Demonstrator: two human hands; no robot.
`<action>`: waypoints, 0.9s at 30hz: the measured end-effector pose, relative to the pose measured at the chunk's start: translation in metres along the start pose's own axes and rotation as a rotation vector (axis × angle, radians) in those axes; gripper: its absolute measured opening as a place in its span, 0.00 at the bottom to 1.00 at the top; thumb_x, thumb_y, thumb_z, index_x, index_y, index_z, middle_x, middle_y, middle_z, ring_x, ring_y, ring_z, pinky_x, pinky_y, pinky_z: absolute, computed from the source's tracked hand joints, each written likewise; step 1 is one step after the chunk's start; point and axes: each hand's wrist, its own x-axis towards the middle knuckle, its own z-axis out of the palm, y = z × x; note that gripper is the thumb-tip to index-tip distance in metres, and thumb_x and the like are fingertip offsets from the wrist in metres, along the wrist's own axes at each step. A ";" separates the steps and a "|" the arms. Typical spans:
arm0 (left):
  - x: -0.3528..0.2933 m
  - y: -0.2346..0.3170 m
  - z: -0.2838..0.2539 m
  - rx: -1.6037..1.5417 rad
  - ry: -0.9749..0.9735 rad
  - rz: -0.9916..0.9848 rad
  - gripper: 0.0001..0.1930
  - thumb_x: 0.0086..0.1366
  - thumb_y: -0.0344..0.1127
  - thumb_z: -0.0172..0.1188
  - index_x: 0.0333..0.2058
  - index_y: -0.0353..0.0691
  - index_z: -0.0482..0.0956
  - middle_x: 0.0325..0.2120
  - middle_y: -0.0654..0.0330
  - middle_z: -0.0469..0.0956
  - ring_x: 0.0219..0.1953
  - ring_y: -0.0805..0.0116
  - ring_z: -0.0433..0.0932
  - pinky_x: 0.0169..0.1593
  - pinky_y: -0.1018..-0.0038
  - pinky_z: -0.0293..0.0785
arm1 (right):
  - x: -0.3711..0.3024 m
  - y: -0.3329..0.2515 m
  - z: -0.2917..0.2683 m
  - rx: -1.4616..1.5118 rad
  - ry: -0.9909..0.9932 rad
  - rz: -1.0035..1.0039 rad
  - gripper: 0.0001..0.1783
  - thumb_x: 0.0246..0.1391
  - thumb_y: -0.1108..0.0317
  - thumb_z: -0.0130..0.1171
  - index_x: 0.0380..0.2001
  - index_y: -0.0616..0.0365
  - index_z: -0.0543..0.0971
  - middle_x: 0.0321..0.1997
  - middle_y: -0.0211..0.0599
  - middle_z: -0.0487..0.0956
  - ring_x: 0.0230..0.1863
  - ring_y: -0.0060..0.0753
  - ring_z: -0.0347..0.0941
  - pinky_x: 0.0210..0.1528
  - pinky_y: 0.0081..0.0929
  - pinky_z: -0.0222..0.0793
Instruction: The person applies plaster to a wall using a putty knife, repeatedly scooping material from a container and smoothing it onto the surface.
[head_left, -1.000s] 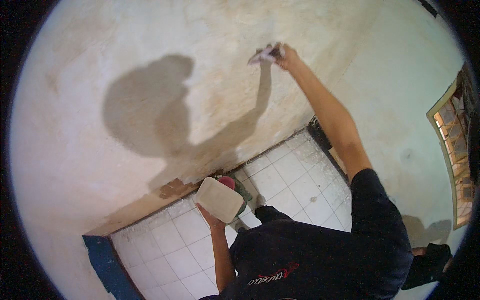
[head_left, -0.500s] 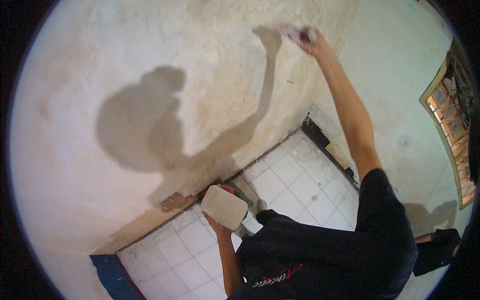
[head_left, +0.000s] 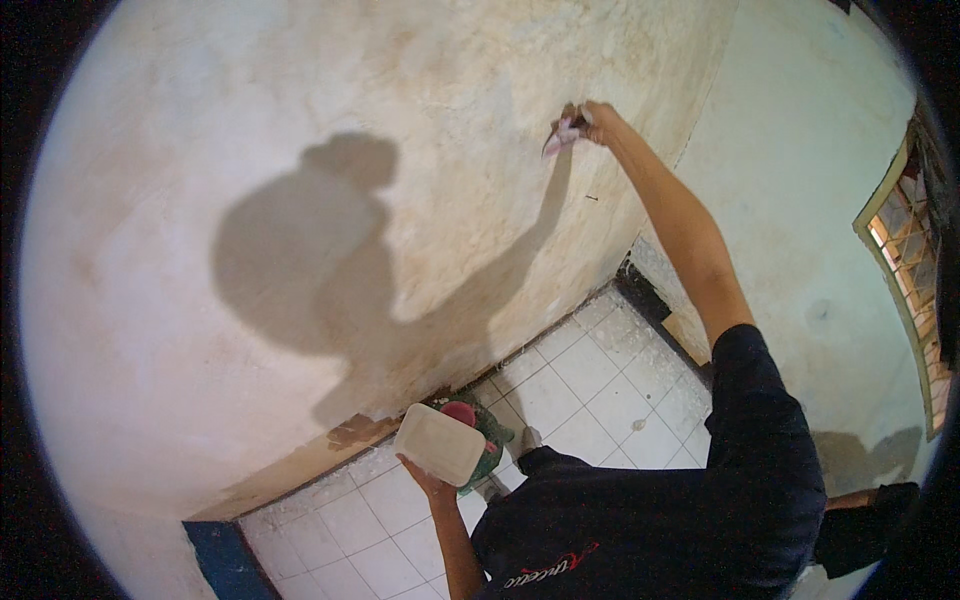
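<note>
My left hand grips the near side of a cream rectangular plastic tub, holding it above the floor in front of my body. My right arm is stretched up toward the stained plaster wall. In its closed fingers my right hand holds a putty knife, its pale pinkish blade at or close to the wall. Whether the blade touches the plaster cannot be made out. A shadow of my head and arm falls across the wall.
Behind the tub, a red bowl sits on a green bag on the white tiled floor. A small nail sticks out of the wall. On the right is a barred window; a blue panel stands lower left.
My right hand has moved down along the wall with the putty knife, whose blade now points downward. The tub sits slightly lower and farther left in view, uncovering more of the red bowl.
</note>
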 end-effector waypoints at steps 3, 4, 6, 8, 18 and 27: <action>-0.010 0.010 0.035 -0.015 -0.025 -0.032 0.37 0.63 0.68 0.39 0.60 0.47 0.60 0.55 0.54 0.67 0.54 0.52 0.71 0.54 0.52 0.72 | -0.021 -0.043 0.043 0.096 -0.102 -0.006 0.11 0.61 0.73 0.41 0.36 0.71 0.70 0.36 0.49 0.73 0.37 0.45 0.76 0.40 0.42 0.82; -0.006 -0.001 0.054 -0.051 -0.111 -0.104 0.37 0.63 0.69 0.40 0.59 0.46 0.61 0.55 0.54 0.68 0.53 0.52 0.72 0.53 0.51 0.73 | -0.004 -0.080 0.017 0.109 -0.091 -0.045 0.11 0.62 0.72 0.41 0.35 0.71 0.70 0.36 0.49 0.74 0.37 0.46 0.76 0.41 0.42 0.81; 0.004 -0.013 0.051 -0.032 -0.104 -0.123 0.36 0.63 0.68 0.41 0.58 0.46 0.61 0.55 0.53 0.68 0.52 0.52 0.72 0.53 0.52 0.73 | 0.003 -0.114 0.010 0.066 -0.111 -0.105 0.11 0.62 0.71 0.41 0.33 0.70 0.70 0.36 0.49 0.74 0.38 0.47 0.76 0.43 0.42 0.81; 0.018 -0.032 0.048 0.003 -0.096 -0.147 0.35 0.62 0.66 0.44 0.57 0.45 0.61 0.54 0.53 0.68 0.51 0.52 0.74 0.51 0.53 0.75 | 0.003 -0.168 -0.004 0.003 -0.085 -0.132 0.11 0.62 0.71 0.41 0.32 0.69 0.69 0.36 0.50 0.73 0.37 0.48 0.75 0.46 0.45 0.81; 0.019 -0.017 0.023 0.005 -0.069 -0.170 0.38 0.63 0.70 0.35 0.62 0.48 0.58 0.58 0.57 0.66 0.57 0.53 0.68 0.57 0.53 0.69 | -0.116 -0.138 0.032 -0.451 0.461 -0.697 0.13 0.56 0.70 0.49 0.25 0.70 0.77 0.23 0.47 0.76 0.28 0.41 0.76 0.32 0.34 0.73; 0.022 -0.008 0.022 0.013 -0.080 -0.149 0.38 0.63 0.69 0.37 0.60 0.46 0.60 0.56 0.56 0.67 0.55 0.52 0.70 0.55 0.52 0.70 | -0.115 -0.005 0.146 -1.186 0.415 -1.121 0.10 0.46 0.71 0.52 0.23 0.72 0.72 0.20 0.60 0.75 0.25 0.61 0.74 0.28 0.48 0.71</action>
